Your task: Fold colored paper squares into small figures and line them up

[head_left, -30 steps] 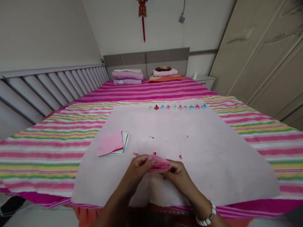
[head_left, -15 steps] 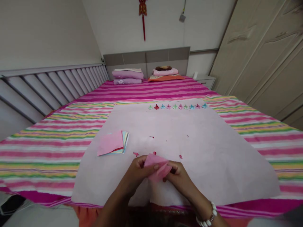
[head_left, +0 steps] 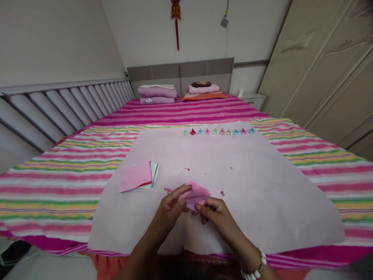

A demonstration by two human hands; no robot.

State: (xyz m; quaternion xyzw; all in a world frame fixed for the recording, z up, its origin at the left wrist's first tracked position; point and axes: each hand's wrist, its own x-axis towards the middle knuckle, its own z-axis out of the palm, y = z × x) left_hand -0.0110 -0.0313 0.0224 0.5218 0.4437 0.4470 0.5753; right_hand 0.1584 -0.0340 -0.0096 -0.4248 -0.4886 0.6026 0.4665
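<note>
A pink sheet of paper [head_left: 197,194], folded and creased, is held between my hands above the large pale sheet [head_left: 256,206]. My left hand [head_left: 172,204] pinches its left side, fingers behind and thumb in front. At the lower right edge, my right hand [head_left: 214,210] grips it with the thumb on the near face. Small red and pink scraps lie close by, one scrap [head_left: 167,190] left of the paper and another scrap [head_left: 222,193] to the right. A stack of coloured paper [head_left: 136,177], pink on top, rests to the left.
Several small folded paper pieces in green, red, blue and pink, among them a red one [head_left: 192,132], line the sheet's far edge. The sheet lies on a striped bedspread [head_left: 314,155]. Folded bedding [head_left: 157,92] sits by the headboard. A white rail [head_left: 87,93] runs along the left.
The pink paper has been turned and raised slightly away from me. My left fingers have moved up along its side, and my right thumb now presses its near face.
</note>
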